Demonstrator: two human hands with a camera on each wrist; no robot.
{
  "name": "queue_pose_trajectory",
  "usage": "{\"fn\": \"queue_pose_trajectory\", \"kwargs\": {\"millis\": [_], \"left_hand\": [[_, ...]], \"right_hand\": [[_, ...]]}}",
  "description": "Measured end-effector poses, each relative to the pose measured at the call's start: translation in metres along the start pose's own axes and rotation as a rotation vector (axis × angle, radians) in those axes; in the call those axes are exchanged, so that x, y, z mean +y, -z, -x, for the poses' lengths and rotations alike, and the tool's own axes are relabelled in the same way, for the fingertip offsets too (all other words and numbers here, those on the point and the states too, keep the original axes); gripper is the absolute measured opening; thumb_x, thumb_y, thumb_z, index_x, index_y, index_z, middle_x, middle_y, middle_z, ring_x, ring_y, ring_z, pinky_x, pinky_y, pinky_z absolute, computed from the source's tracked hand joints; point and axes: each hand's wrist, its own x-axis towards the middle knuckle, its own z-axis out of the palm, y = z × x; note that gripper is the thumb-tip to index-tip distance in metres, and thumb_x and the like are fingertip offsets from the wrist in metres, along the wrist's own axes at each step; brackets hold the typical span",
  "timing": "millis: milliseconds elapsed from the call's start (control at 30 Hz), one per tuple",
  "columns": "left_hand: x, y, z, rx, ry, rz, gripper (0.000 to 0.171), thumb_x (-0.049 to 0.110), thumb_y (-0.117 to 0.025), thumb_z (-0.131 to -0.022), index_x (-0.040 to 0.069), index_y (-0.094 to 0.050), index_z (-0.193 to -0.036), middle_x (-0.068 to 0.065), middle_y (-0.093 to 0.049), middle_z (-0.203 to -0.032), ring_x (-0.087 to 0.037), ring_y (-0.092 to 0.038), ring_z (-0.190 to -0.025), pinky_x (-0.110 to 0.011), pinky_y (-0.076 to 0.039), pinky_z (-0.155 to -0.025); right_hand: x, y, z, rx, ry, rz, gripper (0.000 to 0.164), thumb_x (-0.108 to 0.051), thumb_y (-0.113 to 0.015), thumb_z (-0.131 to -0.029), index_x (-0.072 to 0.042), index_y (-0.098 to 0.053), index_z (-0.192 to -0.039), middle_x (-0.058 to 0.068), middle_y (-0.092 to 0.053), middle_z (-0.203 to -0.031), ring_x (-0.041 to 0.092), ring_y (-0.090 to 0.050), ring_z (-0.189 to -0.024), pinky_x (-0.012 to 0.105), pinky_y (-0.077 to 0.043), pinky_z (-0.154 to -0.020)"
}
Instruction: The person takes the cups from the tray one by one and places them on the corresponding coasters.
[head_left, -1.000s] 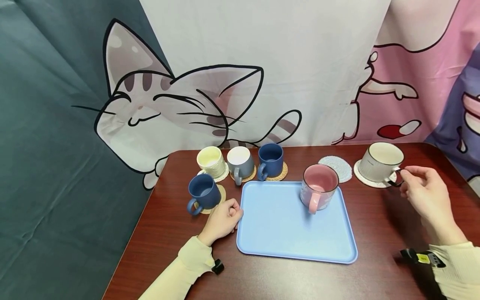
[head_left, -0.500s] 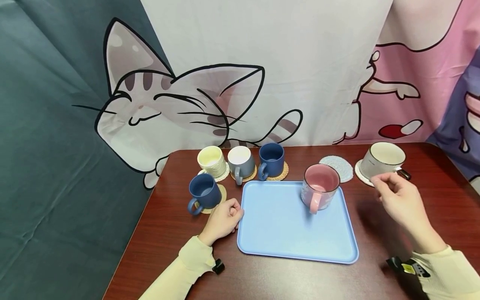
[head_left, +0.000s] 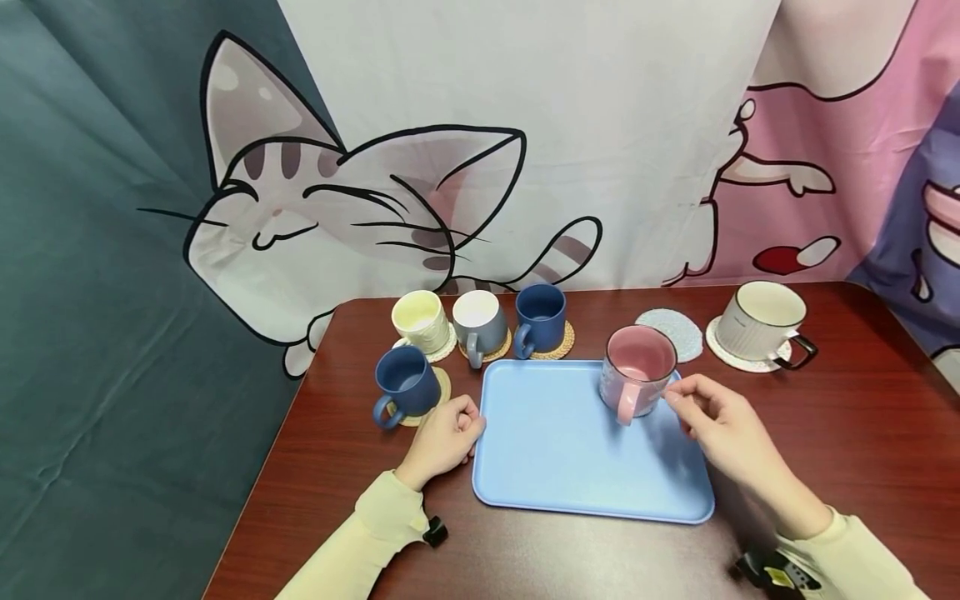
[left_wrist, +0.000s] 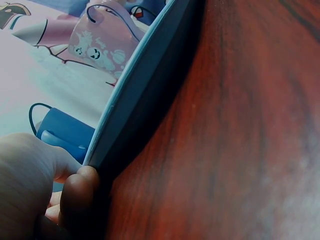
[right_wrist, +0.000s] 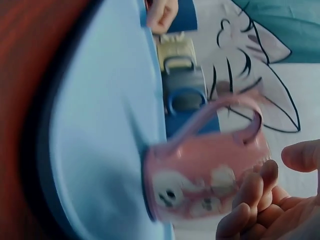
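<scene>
My left hand (head_left: 444, 435) pinches the left rim of a light blue tray (head_left: 555, 467); in the left wrist view, thumb and fingertips meet at the tray's edge. A pink mug (head_left: 617, 392) with a pink handle and a white cartoon print stands upright on the tray's back right part. My right hand (head_left: 723, 421) hovers over the tray's right edge, just right of the pink mug. Its fingers are loosely bent and hold nothing; in the right wrist view, a gap shows between thumb and fingers. Whether the fingertips touch the mug, I cannot tell.
A cream mug (head_left: 750, 329) with a black handle stands on a white coaster at right. Left of it lies a bare pale coaster (head_left: 672, 332). Behind and left of the tray, a yellow mug (head_left: 423, 325), grey mug (head_left: 483, 327) and blue mugs (head_left: 542, 321) stand on coasters.
My right hand has let go of the cream mug's black handle and moved left to beside the pink mug. The left hand and the tray have stayed in place.
</scene>
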Motion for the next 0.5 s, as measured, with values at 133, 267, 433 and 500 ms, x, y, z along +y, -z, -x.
{"fn": "queue_pose_trajectory", "kwargs": {"millis": [133, 267, 433, 500], "left_hand": [[-0.001, 0.0, 0.0, 0.005, 0.001, -0.004, 0.019, 0.026, -0.063, -0.1, 0.021, -0.059, -0.083, 0.009, -0.058, -0.051, -0.011, -0.062, -0.046, -0.026, -0.051, -0.055], [-0.001, 0.0, 0.0, 0.003, 0.0, -0.005, 0.019, 0.026, -0.063, -0.101, 0.021, -0.058, -0.083, 0.01, -0.058, -0.051, -0.01, -0.062, -0.046, -0.026, -0.05, -0.054], [0.0, 0.0, 0.0, -0.001, 0.002, 0.002, 0.019, 0.026, -0.063, -0.1, 0.021, -0.058, -0.082, 0.009, -0.058, -0.051, -0.011, -0.062, -0.046, -0.026, -0.05, -0.054], [0.0, 0.0, 0.0, -0.001, 0.003, 0.003, 0.019, 0.026, -0.064, -0.1, 0.021, -0.059, -0.082, 0.009, -0.059, -0.051, -0.011, -0.062, -0.046, -0.026, -0.05, -0.055]], "right_hand": [[-0.002, -0.011, 0.002, -0.079, 0.002, -0.073, 0.02, -0.015, -0.06, -0.105, 0.001, -0.064, -0.115, -0.004, -0.053, -0.067, 0.013, -0.053, -0.058, 0.028, -0.044, -0.052], [-0.004, -0.018, 0.003, -0.125, -0.019, -0.133, 0.021, -0.014, -0.058, -0.106, 0.004, -0.063, -0.116, -0.004, -0.053, -0.064, 0.012, -0.053, -0.056, 0.028, -0.045, -0.051], [-0.007, -0.027, 0.006, -0.207, -0.044, -0.211, 0.022, -0.015, -0.057, -0.106, 0.005, -0.062, -0.113, -0.003, -0.053, -0.066, 0.012, -0.054, -0.058, 0.029, -0.047, -0.053], [-0.008, -0.031, 0.007, -0.24, -0.04, -0.232, 0.024, -0.015, -0.056, -0.107, 0.006, -0.062, -0.116, -0.002, -0.053, -0.067, 0.012, -0.053, -0.058, 0.03, -0.047, -0.053]]}}
